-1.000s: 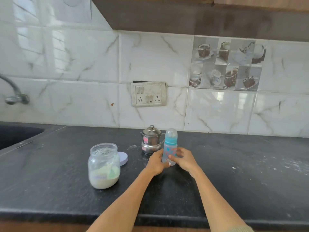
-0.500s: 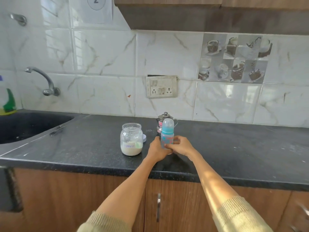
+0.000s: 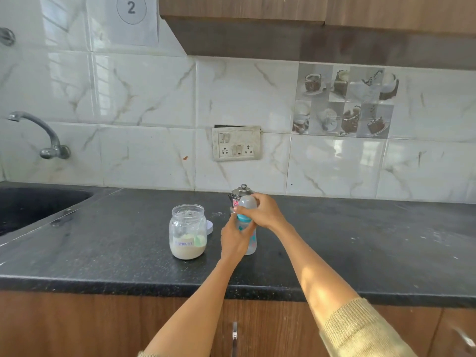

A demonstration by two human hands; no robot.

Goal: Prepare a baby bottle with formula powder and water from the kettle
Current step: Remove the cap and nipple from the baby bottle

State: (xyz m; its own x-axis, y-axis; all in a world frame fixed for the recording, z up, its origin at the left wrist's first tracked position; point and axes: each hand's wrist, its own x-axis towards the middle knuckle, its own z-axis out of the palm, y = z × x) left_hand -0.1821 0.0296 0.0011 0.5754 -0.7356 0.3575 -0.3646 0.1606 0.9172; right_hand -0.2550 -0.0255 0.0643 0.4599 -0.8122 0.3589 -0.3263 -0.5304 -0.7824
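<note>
A clear baby bottle (image 3: 251, 240) with a teal collar and a domed translucent cap stands upright on the black counter (image 3: 360, 240). My left hand (image 3: 233, 239) wraps around the bottle's body. My right hand (image 3: 262, 211) grips the cap and collar from above. Left of the bottle stands an open glass jar (image 3: 188, 234) holding pale formula powder and a green scoop. The jar's white lid (image 3: 210, 227) lies just behind it. A small steel kettle (image 3: 238, 193) sits behind the bottle, partly hidden by my right hand.
A dark sink (image 3: 31, 204) is set into the counter at the left, with a tap (image 3: 43, 136) on the tiled wall above. A switch and socket plate (image 3: 235, 143) is on the wall behind the kettle. A wooden wall cabinet (image 3: 309, 24) overhangs the counter. Cupboard doors lie below the counter edge.
My right hand has risen from the bottle's body to its cap and collar. The left hand stays on the body. The camera has pulled back and now shows more sink and cupboard.
</note>
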